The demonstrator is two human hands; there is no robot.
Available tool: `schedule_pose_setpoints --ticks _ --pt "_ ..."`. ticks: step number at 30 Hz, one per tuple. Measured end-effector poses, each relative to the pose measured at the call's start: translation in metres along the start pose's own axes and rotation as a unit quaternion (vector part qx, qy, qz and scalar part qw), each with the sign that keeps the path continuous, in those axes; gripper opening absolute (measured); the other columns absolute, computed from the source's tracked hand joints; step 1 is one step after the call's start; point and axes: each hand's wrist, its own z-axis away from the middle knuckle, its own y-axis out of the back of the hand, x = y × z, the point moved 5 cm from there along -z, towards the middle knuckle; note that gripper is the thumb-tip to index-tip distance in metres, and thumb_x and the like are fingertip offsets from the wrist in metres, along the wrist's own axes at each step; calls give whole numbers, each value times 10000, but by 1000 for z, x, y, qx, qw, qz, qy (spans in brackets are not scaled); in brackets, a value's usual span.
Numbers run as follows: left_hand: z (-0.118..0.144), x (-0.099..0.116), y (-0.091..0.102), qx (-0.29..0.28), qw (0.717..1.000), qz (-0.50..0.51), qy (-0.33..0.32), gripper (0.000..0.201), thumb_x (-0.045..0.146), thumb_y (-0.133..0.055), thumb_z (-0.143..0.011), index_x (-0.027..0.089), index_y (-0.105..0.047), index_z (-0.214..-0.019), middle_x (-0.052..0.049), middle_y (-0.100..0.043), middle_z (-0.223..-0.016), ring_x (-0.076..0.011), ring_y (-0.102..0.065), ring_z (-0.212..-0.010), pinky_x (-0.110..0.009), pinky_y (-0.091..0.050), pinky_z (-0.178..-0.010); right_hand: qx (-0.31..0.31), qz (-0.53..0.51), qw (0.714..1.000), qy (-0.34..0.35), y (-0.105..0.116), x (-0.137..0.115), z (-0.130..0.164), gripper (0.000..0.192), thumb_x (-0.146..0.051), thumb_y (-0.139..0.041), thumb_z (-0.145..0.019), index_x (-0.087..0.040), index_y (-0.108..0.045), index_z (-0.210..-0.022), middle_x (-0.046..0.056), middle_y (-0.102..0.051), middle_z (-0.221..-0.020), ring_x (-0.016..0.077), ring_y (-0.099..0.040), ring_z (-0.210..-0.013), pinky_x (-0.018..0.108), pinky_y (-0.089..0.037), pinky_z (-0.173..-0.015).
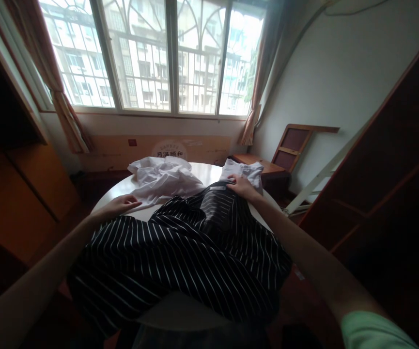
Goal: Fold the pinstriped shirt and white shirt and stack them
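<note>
Beneath a barred bedroom window, a black garment with thin white stripes sprawls over a round white worktop, its hem spilling off the near edge. The left hand lies flat beside its left edge, grip spread and holding nothing; the right hand presses the far end, fingers spread, against a folded white cloth. A crumpled white shirt lies beyond. Soft, light and limp, the fabric looks best lifted by edges or corners.
</note>
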Motion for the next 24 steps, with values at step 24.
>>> schedule_pose_setpoints --ticks 24 --pt "97 158 -125 -508 829 83 -219 278 383 -514 -781 274 -620 -1014 -5 -666 -936 -159 -612 -813 -260 -475 -718 -165 47 981 91 -74 -16 39 458 -62 -452 -721 -135 -423 -1172 121 -587 -1075 211 -544 -992 299 -392 -843"
